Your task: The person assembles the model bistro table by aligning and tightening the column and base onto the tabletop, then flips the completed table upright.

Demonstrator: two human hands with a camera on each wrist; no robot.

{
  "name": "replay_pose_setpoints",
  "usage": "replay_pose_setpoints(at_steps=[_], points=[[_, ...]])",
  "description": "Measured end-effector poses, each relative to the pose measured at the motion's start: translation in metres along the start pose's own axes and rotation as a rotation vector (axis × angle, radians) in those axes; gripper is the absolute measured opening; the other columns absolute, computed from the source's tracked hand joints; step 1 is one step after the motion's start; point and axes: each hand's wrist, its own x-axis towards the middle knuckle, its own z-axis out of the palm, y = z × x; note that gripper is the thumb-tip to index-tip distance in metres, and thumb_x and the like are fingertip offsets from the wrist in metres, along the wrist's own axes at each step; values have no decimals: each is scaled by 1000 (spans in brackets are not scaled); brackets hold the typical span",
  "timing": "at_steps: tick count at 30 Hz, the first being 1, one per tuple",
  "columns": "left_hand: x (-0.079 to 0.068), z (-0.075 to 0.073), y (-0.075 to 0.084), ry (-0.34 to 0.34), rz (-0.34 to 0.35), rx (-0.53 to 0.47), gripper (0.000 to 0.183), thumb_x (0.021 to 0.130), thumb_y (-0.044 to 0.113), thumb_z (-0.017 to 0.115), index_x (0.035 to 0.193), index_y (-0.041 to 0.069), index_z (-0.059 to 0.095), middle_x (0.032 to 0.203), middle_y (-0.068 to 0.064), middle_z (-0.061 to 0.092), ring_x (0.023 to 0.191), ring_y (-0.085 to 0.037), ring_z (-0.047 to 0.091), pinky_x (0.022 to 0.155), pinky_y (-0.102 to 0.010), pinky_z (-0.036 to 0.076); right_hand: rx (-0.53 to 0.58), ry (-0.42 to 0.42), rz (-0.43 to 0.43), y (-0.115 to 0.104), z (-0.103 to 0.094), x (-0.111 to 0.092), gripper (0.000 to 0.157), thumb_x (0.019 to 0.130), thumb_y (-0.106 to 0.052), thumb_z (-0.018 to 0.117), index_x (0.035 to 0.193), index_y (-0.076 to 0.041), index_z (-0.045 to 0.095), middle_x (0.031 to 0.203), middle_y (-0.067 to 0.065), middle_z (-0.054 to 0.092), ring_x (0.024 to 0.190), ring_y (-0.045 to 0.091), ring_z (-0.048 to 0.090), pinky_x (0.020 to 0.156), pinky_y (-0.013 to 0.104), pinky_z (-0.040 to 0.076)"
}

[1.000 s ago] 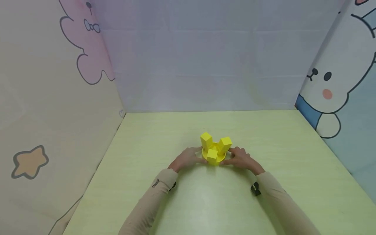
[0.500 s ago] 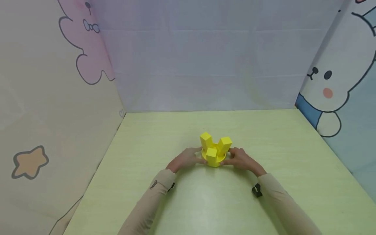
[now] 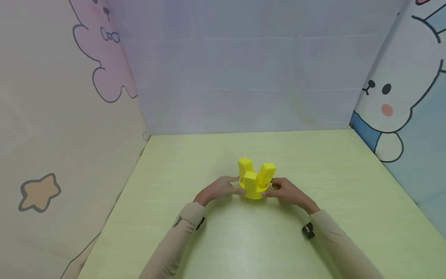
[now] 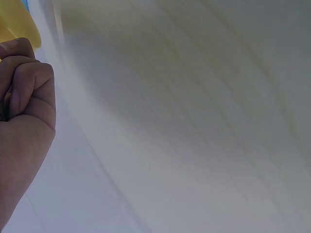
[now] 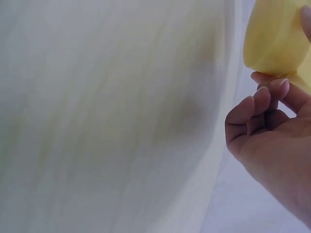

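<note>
In the head view a yellow round base (image 3: 253, 193) with 3 block-shaped prongs stands at the middle of the table. My left hand (image 3: 218, 188) grips the base's left side, thumb at the front and a finger farther back. Opposite it, my right hand (image 3: 287, 191) holds the right side in a like way. The left wrist view catches curled fingers (image 4: 34, 77) beneath a corner of the yellow piece (image 4: 17, 22). From the right wrist, the smooth outer wall of the yellow piece (image 5: 277, 39) shows between thumb and finger, the other fingers curled below. Whether the base touches the table cannot be told.
A pale green-yellow tabletop (image 3: 223, 248) surrounds the hands. A pale back wall (image 3: 223, 77) closes the far side, with printed cartoon panels at left and right. Black straps (image 3: 308, 230) show near the sleeves.
The yellow piece has tipped a little away from me, so more of the front prong's near face shows. Both hands keep their hold; the wrists have spread slightly outward.
</note>
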Motion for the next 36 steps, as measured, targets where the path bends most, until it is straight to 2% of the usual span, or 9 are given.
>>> replay_pose_setpoints(at_steps=[4, 10, 12, 15, 17, 19, 23, 29, 36], points=[[-1, 1, 0, -20, 18, -37, 79, 94, 54, 71, 155, 9, 48, 103, -17, 72, 75, -16, 57, 73, -36, 48, 27, 11, -11, -5, -2, -3, 24, 97, -27, 73, 104, -4, 71, 68, -2, 38, 59, 11, 33, 56, 27, 29], [-5, 2, 5, -32, 23, -54, 74, 98, 62, 59, 151, 10, 54, 135, -8, 66, 92, -12, 64, 86, -35, 51, 33, 47, 12, -11, -5, -4, 32, 104, -33, 64, 98, -2, 70, 72, 1, 41, 68, 14, 36, 63, 30, 31], [-6, 1, 9, -31, 19, -85, 74, 99, 66, 54, 144, 8, 61, 113, -7, 71, 77, -12, 59, 75, -34, 51, 37, 54, 31, -15, -6, -5, 39, 105, -35, 61, 91, 1, 66, 71, 0, 37, 68, 15, 33, 64, 32, 30], [-7, -1, 17, -13, 12, -124, 70, 99, 72, 47, 96, 7, 72, 69, 2, 55, 55, -10, 39, 56, -29, 38, 60, 66, 88, -22, -5, -6, 50, 107, -40, 57, 76, -1, 54, 66, -2, 27, 64, 15, 26, 64, 34, 27], [-7, -2, 22, 15, 1, -160, 70, 97, 76, 46, 68, 12, 55, 55, 2, 32, 48, -14, 24, 49, -31, 26, 77, 79, 132, -26, -5, -6, 55, 107, -45, 55, 69, -6, 46, 63, -4, 23, 61, 16, 24, 65, 34, 28], [-8, -3, 27, 58, -28, -171, 73, 94, 80, 46, 58, 16, 38, 53, 5, 29, 46, -12, 22, 48, -30, 24, 95, 96, 174, -30, -4, -5, 57, 106, -49, 53, 65, -11, 41, 61, -5, 24, 59, 15, 25, 64, 33, 28], [-9, -1, 36, 136, -111, -223, 74, 89, 82, 50, 59, 16, 42, 55, 4, 31, 46, -13, 23, 48, -31, 20, 135, 130, 235, -37, -5, -4, 60, 105, -55, 51, 62, -14, 40, 59, -4, 29, 57, 14, 28, 59, 30, 29], [-10, 2, 50, 201, -197, -283, 79, 89, 84, 48, 78, 7, 61, 62, 1, 41, 51, -14, 29, 54, -31, 25, 206, 97, 302, -46, -14, -1, 66, 104, -60, 48, 63, -9, 52, 59, -2, 36, 55, 12, 30, 54, 25, 27], [-8, -2, 59, 183, -229, -208, 90, 91, 85, 40, 82, 2, 74, 60, 1, 43, 50, -14, 30, 51, -30, 22, 287, -27, 370, -45, -23, 2, 80, 102, -69, 43, 82, 2, 74, 62, 0, 44, 56, 13, 35, 53, 25, 31]])
